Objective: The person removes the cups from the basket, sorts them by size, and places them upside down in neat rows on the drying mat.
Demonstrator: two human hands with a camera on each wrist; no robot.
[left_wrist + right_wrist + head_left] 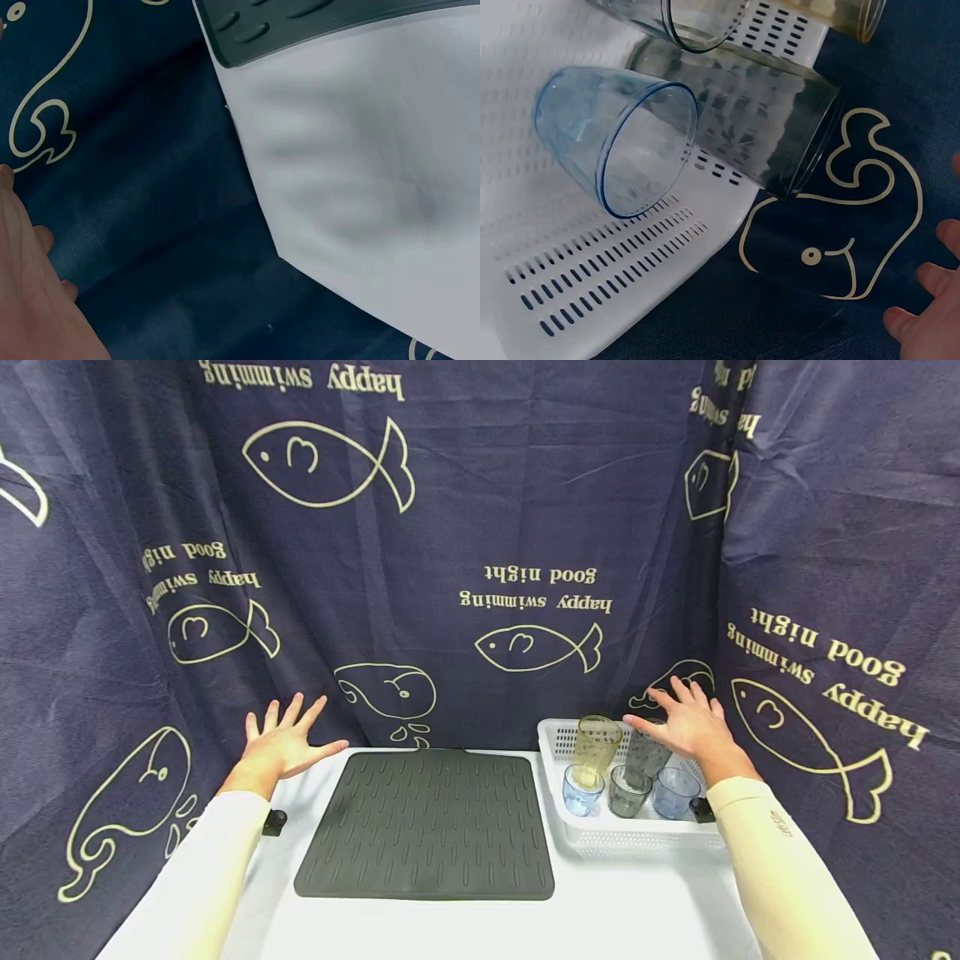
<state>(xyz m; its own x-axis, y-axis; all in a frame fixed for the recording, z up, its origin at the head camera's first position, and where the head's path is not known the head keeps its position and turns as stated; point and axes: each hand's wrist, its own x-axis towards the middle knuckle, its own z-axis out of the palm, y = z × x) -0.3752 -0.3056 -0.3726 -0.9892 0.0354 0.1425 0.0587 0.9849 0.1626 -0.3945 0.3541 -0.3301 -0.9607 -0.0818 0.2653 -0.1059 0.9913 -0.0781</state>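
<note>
My left hand (279,750), fingers spread, hovers beyond the left edge of a dark grey ribbed drying mat (427,827) and touches nothing. On the right, my right hand (692,727) is raised with fingers spread over the back right of a white perforated basket (630,841), empty of any object. Inside the basket stand a tall yellow glass (598,742), a tall grey glass (645,755), a small grey glass (628,795) and two blue glasses, one left (581,795) and one right (677,795). My hand partly covers the tall grey one.
The white table (420,935) carries the mat in its middle and the basket to the right. A dark blue curtain (450,527) with fish and whale drawings hangs close behind and along both sides. Black wrist camera mounts (274,822) sit below both hands.
</note>
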